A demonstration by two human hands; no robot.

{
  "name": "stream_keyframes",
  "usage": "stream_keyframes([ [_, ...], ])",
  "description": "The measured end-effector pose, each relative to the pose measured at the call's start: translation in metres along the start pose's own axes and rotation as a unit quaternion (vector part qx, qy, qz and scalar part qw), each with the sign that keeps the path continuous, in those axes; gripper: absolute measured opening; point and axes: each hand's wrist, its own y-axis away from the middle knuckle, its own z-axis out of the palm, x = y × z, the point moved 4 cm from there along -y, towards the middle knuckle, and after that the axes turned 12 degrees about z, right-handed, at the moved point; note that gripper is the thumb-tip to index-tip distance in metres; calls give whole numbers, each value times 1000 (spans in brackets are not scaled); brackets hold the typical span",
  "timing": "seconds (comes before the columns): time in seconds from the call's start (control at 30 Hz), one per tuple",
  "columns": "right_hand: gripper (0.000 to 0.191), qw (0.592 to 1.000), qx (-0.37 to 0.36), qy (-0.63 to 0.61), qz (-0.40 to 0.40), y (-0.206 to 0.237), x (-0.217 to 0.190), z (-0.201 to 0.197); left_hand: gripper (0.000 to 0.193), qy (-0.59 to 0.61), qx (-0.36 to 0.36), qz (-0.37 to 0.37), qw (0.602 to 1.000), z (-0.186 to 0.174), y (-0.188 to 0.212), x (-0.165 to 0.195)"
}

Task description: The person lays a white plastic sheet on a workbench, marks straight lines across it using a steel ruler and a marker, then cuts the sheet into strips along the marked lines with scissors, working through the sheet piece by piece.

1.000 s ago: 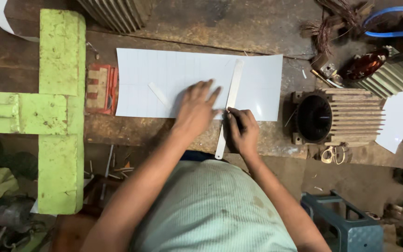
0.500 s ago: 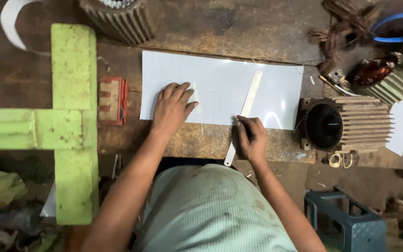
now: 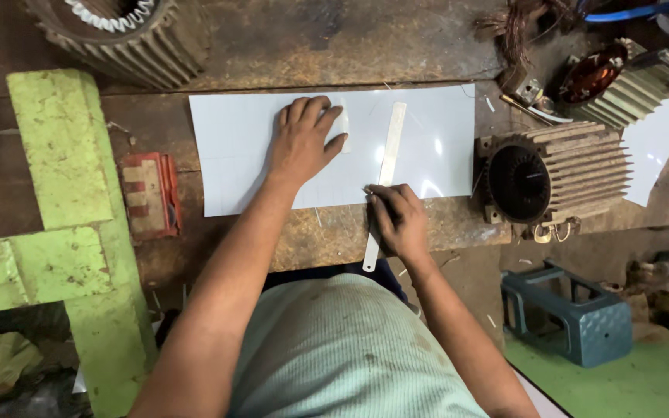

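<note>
- Your right hand was curled over the lower part of a metal ruler, fingers closed and pressing it down; whether it also held a pencil could not be told.
- Your left hand lay flat with fingers spread on the white sheet, gripping nothing.
- The ruler ran slightly slanted across the sheet at centre frame, its lower end overhanging the worn wooden bench.
- A finned motor housing sat just right of the sheet.
- A green frame stood at left.
</note>
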Motion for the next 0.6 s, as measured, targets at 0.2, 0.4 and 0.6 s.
stream_keyframes([
  [0.2, 18, 1000, 13, 14, -17, 1, -3, -1, 46, -2, 16, -8, 1000, 2, 2, -6],
  [0.4, 19, 1000, 3, 4, 1, 1, -3, -1, 45, 3, 7, -14, 1000, 6, 5, -8],
  [0.6, 19, 1000, 0, -1, -4, 1, -3, 0, 45, -7, -8, -19, 1000, 10, 7, -10],
])
